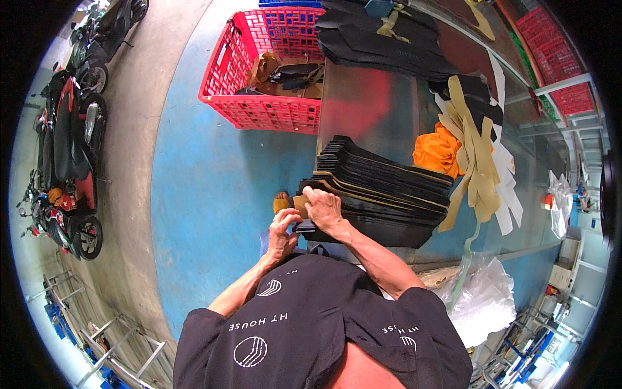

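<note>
A long fanned stack of flat black cut pieces (pixel 389 194), several with tan undersides, lies on the table just ahead of me. My right hand (pixel 325 209) is closed on the left end of the stack, its fingers curled over the edges of the pieces. Between my hands, the tan face of one piece (pixel 300 206) shows. My left hand (pixel 283 237) is beside that same end, fingers bent and close to the lower edges. Whether it grips a piece or only touches them, I cannot tell.
A red plastic crate (pixel 265 110) with brown and black scraps stands left of the table. More black pieces (pixel 389 48) lie at the far end. Orange cloth (pixel 437 150), tan strips (pixel 483 175) and white strips (pixel 508 185) are on the right. Clear plastic (pixel 483 298) is near my right elbow.
</note>
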